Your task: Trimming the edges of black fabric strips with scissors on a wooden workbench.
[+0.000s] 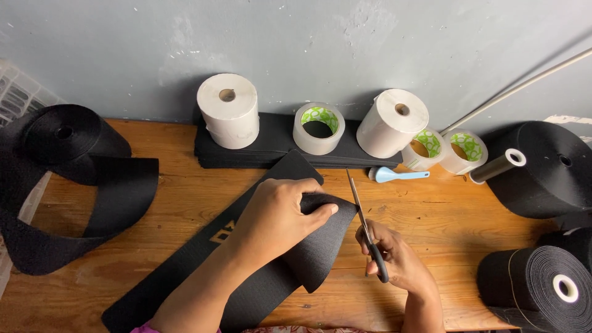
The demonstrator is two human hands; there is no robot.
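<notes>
Black strap [246,271] lies diagonally across the wooden table [431,216], its end folded over and pinched under the left hand [277,213]. Right hand [394,256] grips scissors [365,228], blades closed, beside the fold.

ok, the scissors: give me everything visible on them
The scissors have slim silvery metal blades and dark handles. The right hand has its grip on the handles, fingers through or around them. The blades look shut or nearly so, tip pointing up and away toward the wall, slightly left. They run along the right edge of the folded black strip, which the left hand presses down, above the wooden table. Whether the blades touch the strip cannot be told.
</notes>
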